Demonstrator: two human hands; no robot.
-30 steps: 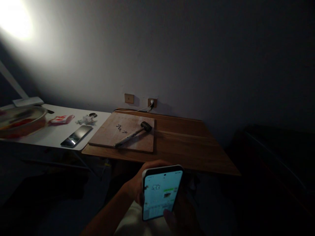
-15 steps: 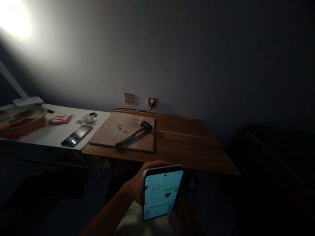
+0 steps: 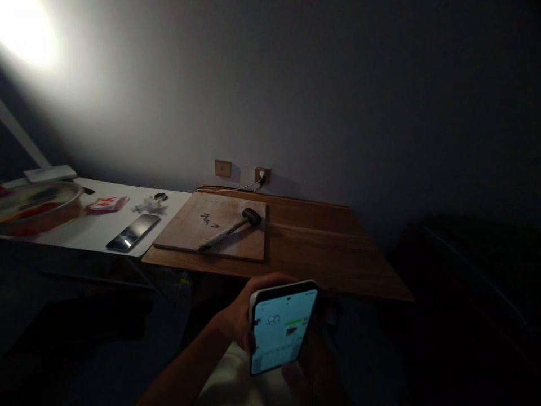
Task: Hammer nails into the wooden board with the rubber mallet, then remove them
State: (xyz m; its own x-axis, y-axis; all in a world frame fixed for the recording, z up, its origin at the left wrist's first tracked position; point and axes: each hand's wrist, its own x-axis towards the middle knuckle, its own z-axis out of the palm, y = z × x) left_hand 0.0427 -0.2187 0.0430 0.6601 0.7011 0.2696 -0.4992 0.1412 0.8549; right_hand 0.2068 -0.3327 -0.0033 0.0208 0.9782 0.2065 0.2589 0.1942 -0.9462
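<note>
A lit smartphone (image 3: 281,332) in a pale case is held upright and slightly tilted, close to me and below the table edge. My left hand (image 3: 242,313) is closed around its left side and top, the thumb along the left edge. In deep shadow at the phone's lower right is my right hand (image 3: 310,366); its thumb is by the bottom of the screen, and its other fingers are hard to make out. On the screen are chat bubbles, a small picture and a keyboard.
A wooden table (image 3: 321,248) bears a board (image 3: 181,231) with a mallet (image 3: 230,230) and several small dark nail-like pieces (image 3: 207,219). On the white table (image 3: 93,234) lie another phone (image 3: 133,232), crumpled plastic (image 3: 149,206), a red-and-white packet (image 3: 107,204) and a clear bowl (image 3: 46,208).
The phone has shifted slightly right and turned a little. My right thumb has moved slightly left at the bottom of the screen. The things on the tables stay put.
</note>
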